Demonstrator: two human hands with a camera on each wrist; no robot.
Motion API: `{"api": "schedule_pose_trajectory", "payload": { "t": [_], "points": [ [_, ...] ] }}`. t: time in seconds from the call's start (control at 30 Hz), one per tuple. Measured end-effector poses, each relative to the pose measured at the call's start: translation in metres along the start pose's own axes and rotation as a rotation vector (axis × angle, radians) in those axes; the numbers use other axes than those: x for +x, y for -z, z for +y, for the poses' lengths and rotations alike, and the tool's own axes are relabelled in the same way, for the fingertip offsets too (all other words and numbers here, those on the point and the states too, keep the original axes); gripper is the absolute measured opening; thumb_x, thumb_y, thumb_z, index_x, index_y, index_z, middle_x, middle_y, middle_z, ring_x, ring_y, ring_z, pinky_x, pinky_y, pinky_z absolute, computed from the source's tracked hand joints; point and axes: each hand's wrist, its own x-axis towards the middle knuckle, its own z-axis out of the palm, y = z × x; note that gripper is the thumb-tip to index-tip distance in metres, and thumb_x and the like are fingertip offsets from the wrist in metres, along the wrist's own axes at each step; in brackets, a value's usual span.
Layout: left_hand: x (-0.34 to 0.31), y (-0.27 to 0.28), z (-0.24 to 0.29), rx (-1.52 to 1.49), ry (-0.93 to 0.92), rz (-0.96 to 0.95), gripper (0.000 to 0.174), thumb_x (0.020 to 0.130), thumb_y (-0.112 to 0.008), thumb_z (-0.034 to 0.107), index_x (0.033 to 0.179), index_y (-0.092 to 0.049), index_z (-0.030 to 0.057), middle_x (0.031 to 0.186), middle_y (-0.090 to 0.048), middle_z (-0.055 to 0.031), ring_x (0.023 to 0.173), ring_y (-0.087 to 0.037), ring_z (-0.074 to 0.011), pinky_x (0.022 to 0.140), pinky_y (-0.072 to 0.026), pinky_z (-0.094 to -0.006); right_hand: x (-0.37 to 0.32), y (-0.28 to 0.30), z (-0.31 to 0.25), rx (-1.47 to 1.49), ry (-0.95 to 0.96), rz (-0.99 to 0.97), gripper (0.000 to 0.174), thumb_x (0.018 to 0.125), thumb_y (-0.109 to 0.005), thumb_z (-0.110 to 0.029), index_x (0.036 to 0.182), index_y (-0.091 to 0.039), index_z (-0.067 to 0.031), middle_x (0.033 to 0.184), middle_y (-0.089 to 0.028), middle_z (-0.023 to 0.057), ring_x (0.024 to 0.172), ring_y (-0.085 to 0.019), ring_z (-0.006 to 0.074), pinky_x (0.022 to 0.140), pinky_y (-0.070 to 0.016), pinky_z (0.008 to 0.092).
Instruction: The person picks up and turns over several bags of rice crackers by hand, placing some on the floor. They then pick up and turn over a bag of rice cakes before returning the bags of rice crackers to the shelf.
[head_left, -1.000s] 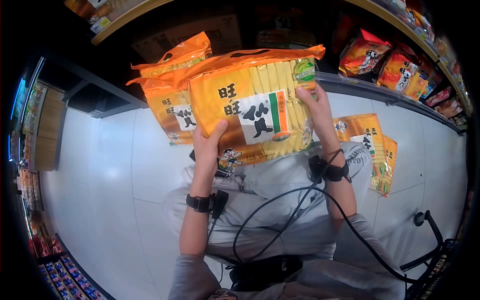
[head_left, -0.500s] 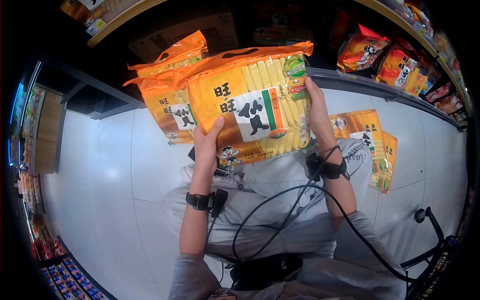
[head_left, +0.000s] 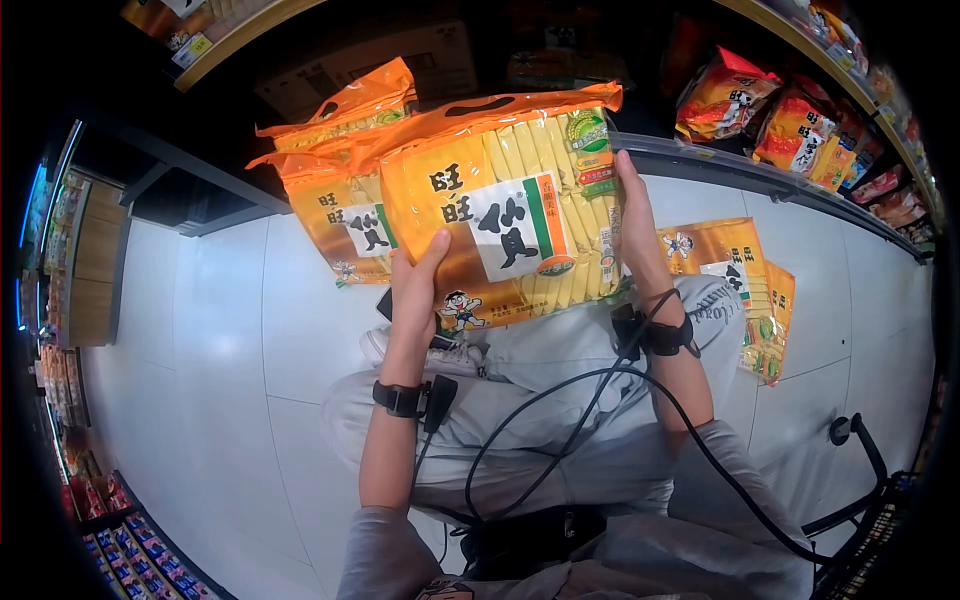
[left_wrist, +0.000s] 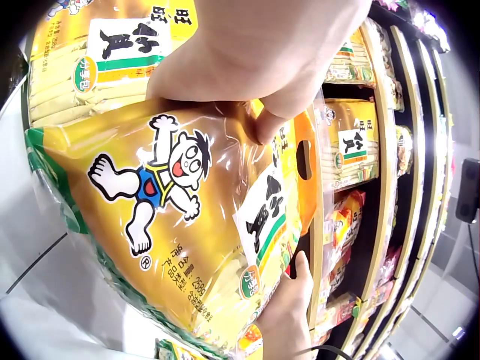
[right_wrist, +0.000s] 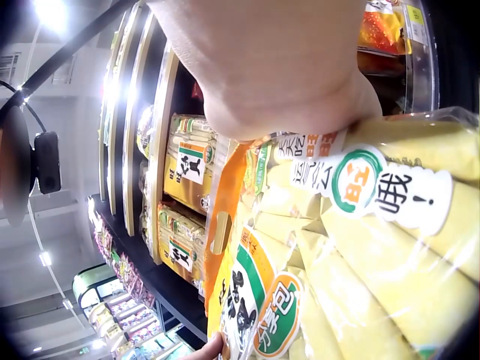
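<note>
An orange-and-yellow bag of rice crackers (head_left: 505, 215) is held upright over the lap, its printed front facing me and its handle cutout at the top. My left hand (head_left: 413, 290) grips its left side, thumb across the front and fingers hidden behind. Along the right edge lies my right hand (head_left: 643, 230), a straight digit pointing up against the side; the rest is hidden behind the bag. Two similar bags, the nearer one (head_left: 335, 225) and one behind it (head_left: 350, 105), stand at the left. In the left wrist view, the left hand (left_wrist: 247, 56) sits between bags.
More cracker bags (head_left: 765, 300) lie on the floor (head_left: 220, 330) beside the right knee. Red snack bags (head_left: 725, 95) fill a low shelf at the right, whose edge (head_left: 700, 160) runs past the hands. A black cable (head_left: 560, 385) loops over the lap.
My right thumb has left the front of the bag, and that hand now lies along its side edge. The bag has shifted slightly left. The left hand keeps its grip.
</note>
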Motion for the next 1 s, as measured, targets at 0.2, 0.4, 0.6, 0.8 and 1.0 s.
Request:
{"api": "schedule_pose_trajectory", "payload": {
  "t": [0.2,0.4,0.6,0.8,1.0],
  "points": [
    [0.006,0.004,-0.009,-0.018,0.009,0.009,0.037,0.094,-0.064,0.025,0.120,-0.056,-0.0006,0.112,-0.064,-0.0079,0.098,-0.063,-0.0142,0.085,-0.0501,-0.0281,-0.008,-0.011,-0.009,-0.194,0.050,-0.058,0.036,0.094,-0.062,-0.029,0.110,-0.062,0.0020,0.098,-0.068,0.0066,0.084,-0.064,0.0080,0.076,-0.0500,0.0219],
    [0.012,0.006,-0.016,0.092,-0.017,-0.017,0.044,0.091,-0.064,0.012,0.129,-0.046,0.0011,0.117,-0.061,-0.0097,0.105,-0.060,-0.0141,0.089,-0.0472,-0.0271,-0.010,-0.013,-0.016,-0.405,0.170,0.039,0.029,0.089,-0.069,-0.020,0.107,-0.063,0.0027,0.094,-0.069,0.0058,0.083,-0.063,0.0074,0.074,-0.0491,0.0216],
    [0.018,0.007,-0.028,0.106,-0.171,0.001,0.055,0.089,-0.065,0.010,0.136,-0.038,0.0017,0.126,-0.055,-0.0124,0.117,-0.054,-0.0192,0.098,-0.0427,-0.0292,-0.006,-0.002,-0.012,-0.550,0.416,0.067,0.023,0.092,-0.065,-0.017,0.103,-0.062,0.0031,0.093,-0.068,0.0056,0.083,-0.060,0.0078,0.075,-0.0467,0.0222],
    [0.014,0.008,-0.026,0.155,-0.143,0.056,0.058,0.081,-0.071,0.011,0.131,-0.043,0.0051,0.131,-0.048,-0.0163,0.119,-0.050,-0.0246,0.091,-0.0483,-0.0342,0.004,0.018,-0.013,-0.424,0.549,0.328,0.027,0.094,-0.064,-0.023,0.103,-0.063,0.0023,0.093,-0.065,0.0037,0.084,-0.054,0.0101,0.078,-0.0442,0.0256],
    [0.016,0.004,-0.043,0.191,-0.354,0.001,0.057,0.081,-0.071,0.015,0.128,-0.043,0.0017,0.120,-0.053,-0.0184,0.097,-0.063,-0.0259,0.084,-0.0510,-0.0353,0.017,0.023,0.004,-0.521,0.526,0.286,0.024,0.095,-0.062,-0.019,0.107,-0.062,0.0023,0.099,-0.065,0.0060,0.085,-0.057,0.0104,0.076,-0.0464,0.0248]
  ]
}}
